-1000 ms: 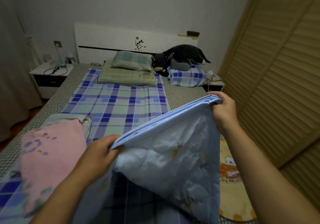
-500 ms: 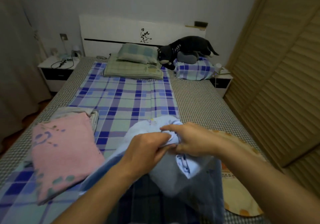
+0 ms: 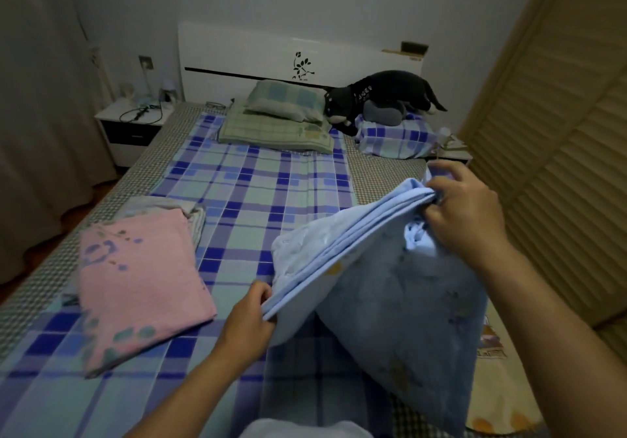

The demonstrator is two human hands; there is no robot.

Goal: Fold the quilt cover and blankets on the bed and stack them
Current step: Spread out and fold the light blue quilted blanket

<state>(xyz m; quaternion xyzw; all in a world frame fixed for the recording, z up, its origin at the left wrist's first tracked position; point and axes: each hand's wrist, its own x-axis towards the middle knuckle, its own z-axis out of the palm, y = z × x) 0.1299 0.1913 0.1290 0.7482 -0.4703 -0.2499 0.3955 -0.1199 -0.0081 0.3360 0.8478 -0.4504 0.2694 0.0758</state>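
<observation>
A light blue quilt cover hangs folded in several layers above the near right part of the bed. My left hand pinches its lower left corner. My right hand grips the stacked edges at the upper right corner, raised higher. The cloth droops from the line between both hands down to the plaid sheet. A folded pink blanket lies on the bed's left side, resting on a folded grey-white blanket that shows at its far end.
Two pillows and a black plush dog on a plaid pillow lie at the headboard. A white nightstand with cables stands left. A slatted wardrobe runs along the right. A yellow printed cloth lies at the bed's right edge.
My hands met in front of me half a second ago, joining the corners. Now they have spread apart again, the right hand up and right, the left hand down, stretching the thicker fold.
</observation>
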